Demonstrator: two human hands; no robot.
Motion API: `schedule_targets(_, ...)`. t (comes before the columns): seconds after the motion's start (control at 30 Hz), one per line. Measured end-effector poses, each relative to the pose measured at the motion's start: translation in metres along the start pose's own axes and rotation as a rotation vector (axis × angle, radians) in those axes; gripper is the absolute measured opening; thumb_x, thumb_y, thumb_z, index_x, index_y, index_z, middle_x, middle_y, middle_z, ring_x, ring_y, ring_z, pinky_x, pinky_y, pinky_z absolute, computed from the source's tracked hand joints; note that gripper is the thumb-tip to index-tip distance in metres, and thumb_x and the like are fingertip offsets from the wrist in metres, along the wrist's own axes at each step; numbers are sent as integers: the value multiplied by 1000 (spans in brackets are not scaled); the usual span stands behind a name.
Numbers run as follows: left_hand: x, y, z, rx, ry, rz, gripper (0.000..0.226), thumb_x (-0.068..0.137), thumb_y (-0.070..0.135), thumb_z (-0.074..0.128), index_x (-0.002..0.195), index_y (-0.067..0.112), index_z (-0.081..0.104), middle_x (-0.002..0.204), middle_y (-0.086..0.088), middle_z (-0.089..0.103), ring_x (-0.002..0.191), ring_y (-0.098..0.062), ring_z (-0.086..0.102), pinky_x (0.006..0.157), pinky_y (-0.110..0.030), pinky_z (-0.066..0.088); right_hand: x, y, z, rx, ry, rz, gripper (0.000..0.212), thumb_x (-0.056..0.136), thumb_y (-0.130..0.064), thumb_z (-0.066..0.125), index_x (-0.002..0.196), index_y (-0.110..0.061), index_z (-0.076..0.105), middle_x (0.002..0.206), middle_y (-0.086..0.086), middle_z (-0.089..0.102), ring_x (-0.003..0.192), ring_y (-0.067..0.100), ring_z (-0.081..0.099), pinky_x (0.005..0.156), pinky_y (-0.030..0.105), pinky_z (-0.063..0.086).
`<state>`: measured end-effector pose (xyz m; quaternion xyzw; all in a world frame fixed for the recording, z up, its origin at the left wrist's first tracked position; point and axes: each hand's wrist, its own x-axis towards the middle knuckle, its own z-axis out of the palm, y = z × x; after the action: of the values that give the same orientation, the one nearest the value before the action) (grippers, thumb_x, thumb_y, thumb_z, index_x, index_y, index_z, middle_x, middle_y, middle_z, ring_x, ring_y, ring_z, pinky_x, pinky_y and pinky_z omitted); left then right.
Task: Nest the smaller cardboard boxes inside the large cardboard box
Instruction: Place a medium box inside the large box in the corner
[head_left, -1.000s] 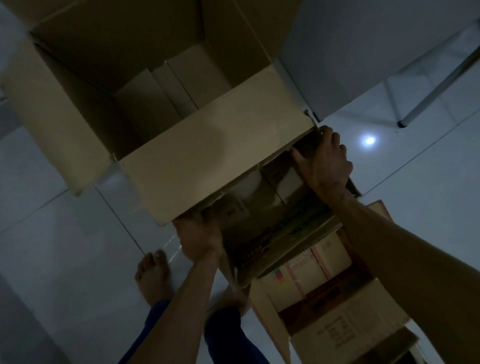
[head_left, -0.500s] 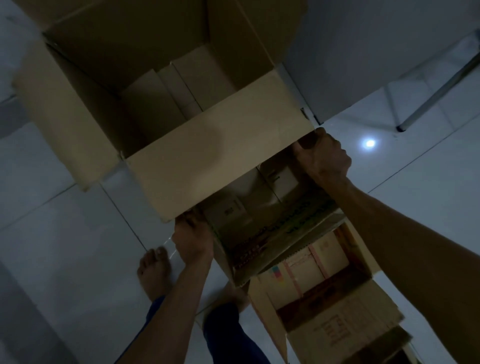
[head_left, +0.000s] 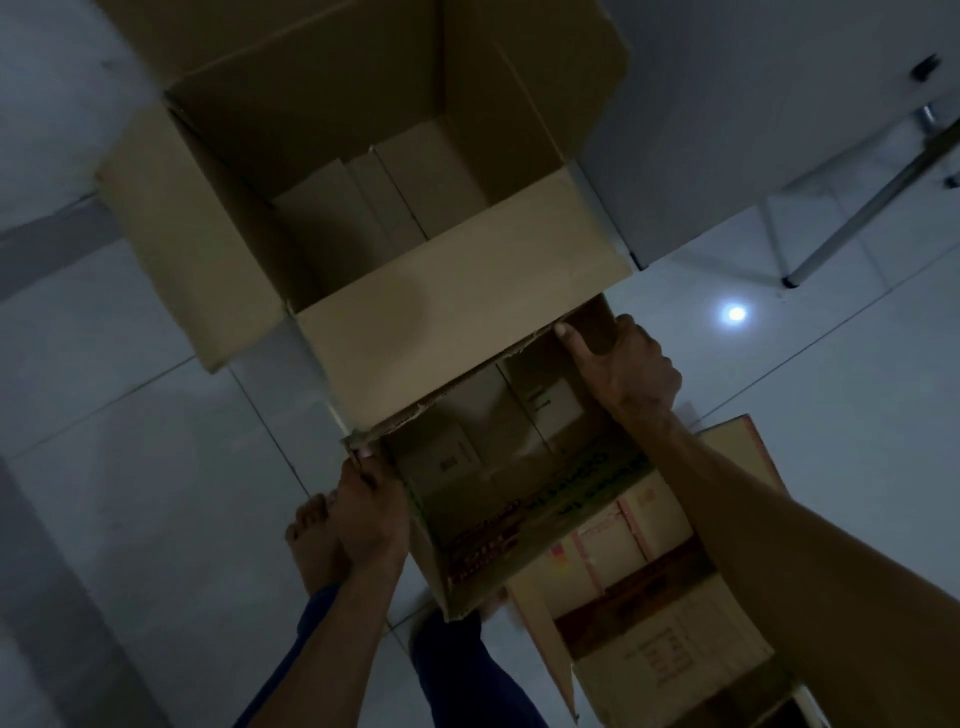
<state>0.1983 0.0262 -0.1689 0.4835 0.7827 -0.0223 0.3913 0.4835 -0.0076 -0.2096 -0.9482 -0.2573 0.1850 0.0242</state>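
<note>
The large cardboard box (head_left: 457, 327) stands open on the floor ahead, flaps spread, its near flap folded toward me. Just below that flap I hold a smaller open cardboard box (head_left: 488, 499) with printed sides, lifted off the floor. My left hand (head_left: 369, 514) grips its left rim and my right hand (head_left: 623, 364) grips its right rim, thumb inside. The small box's far edge is tucked under the large box's near flap. Another printed cardboard box (head_left: 654, 613) lies open on the floor at lower right.
Pale tiled floor (head_left: 130, 467) lies all around in dim light. My bare feet (head_left: 311, 545) stand under the held box. A metal furniture leg (head_left: 857, 208) slants at upper right, and a bright light reflection (head_left: 735, 313) shows on the tiles.
Both hands have raised the smaller box a little and drawn it nearer to me. The view has tilted so more of the large box's inside shows.
</note>
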Motion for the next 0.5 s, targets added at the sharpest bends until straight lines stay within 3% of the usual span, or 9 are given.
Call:
schedule_targets(0.07, 10, -14, -4, -2, -15, -2, 61, 106, 54, 17, 136, 18, 56, 141, -13, 57, 128, -33, 51, 98, -28, 27, -11, -5, -1, 12, -4, 13, 106, 65, -105, 19, 117, -20, 56, 100, 4, 67, 76, 23, 58, 69, 35, 43)
schedule_targets(0.1, 13, -19, -7, -10, -29, -11, 65, 103, 59, 15, 136, 21, 56, 142, -12, 56, 128, -34, 51, 109, -39, 30, -16, -7, -2, 19, -10, 24, 107, 65, -106, 19, 117, -20, 55, 101, 4, 67, 79, 24, 61, 71, 37, 46)
schedule_targets(0.13, 15, -24, -9, -38, -33, -23, 66, 102, 61, 15, 133, 22, 58, 139, -12, 58, 126, -35, 53, 111, -48, 36, -22, -10, -3, 25, -16, 31, 107, 64, -106, 19, 118, -20, 55, 102, 4, 67, 82, 26, 63, 75, 39, 50)
schedule_targets(0.23, 14, -36, -18, -96, 60, -21, 61, 105, 54, 23, 121, 13, 65, 123, -18, 66, 110, -39, 61, 98, -47, 49, -41, -18, -6, 53, -42, 8, 107, 65, -105, 22, 121, -20, 55, 104, 4, 67, 85, 26, 65, 82, 45, 56)
schedule_targets(0.5, 4, -65, -53, -96, 71, 36, 63, 105, 55, 23, 112, 10, 67, 115, -19, 67, 105, -38, 61, 82, -36, 40, -87, -33, -19, 100, -67, 20, 98, 69, -102, 27, 120, -22, 55, 104, 2, 65, 88, 26, 65, 85, 47, 57)
